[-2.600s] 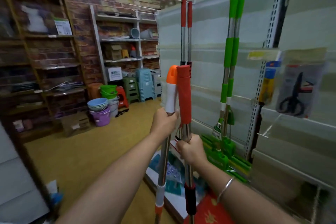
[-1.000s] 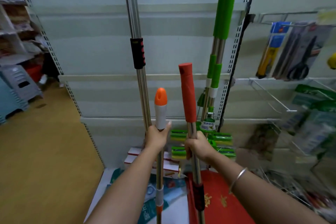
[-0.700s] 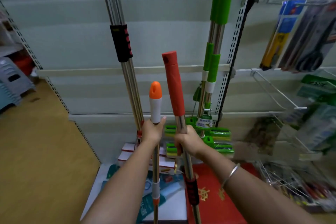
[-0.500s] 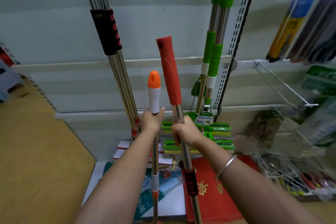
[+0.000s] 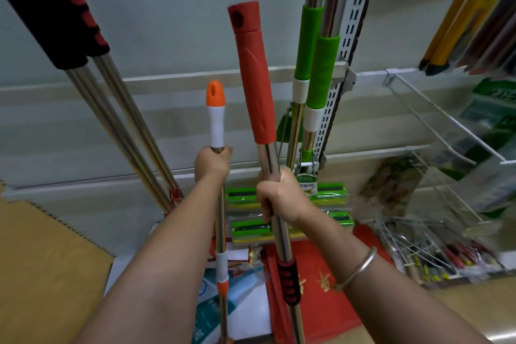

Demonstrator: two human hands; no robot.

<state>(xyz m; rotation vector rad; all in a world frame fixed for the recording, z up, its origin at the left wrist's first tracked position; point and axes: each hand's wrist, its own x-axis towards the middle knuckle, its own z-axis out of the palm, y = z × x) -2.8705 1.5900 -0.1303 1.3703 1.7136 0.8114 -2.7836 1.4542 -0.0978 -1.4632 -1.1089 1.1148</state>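
Now the pale shelf wall (image 5: pixel 167 36) fills most of the view. 2.6 s ago the aisle with its stools and buckets still showed on the left; of that side only a strip of yellow floor (image 5: pixel 42 274) remains at the lower left edge. The view has also closed in since half a second ago. The black-and-red grip of the two steel poles (image 5: pixel 120 126) leaning on the wall has slid up into the top left corner. The two green-sleeved poles (image 5: pixel 318 70) stand against the slotted upright (image 5: pixel 351 36), and their green mop heads (image 5: pixel 329 193) lie at the foot of the wall, behind the hands. A wire basket (image 5: pixel 446 126) juts from the shelf on the right, blurred. A red packet (image 5: pixel 321 288) lies on the floor below the right forearm.

The red-handled pole (image 5: pixel 254 78) stands nearly upright at centre. The right hand (image 5: pixel 279 193) is wrapped tightly round its bare steel below the handle, as before. Just left of it stands the shorter orange-tipped pole (image 5: pixel 215 117). The left hand (image 5: pixel 212 165) grips it right under the white sleeve, the same hold as in every earlier frame. The two poles stand close together, not touching. A silver bracelet (image 5: pixel 360 268) circles the right wrist.
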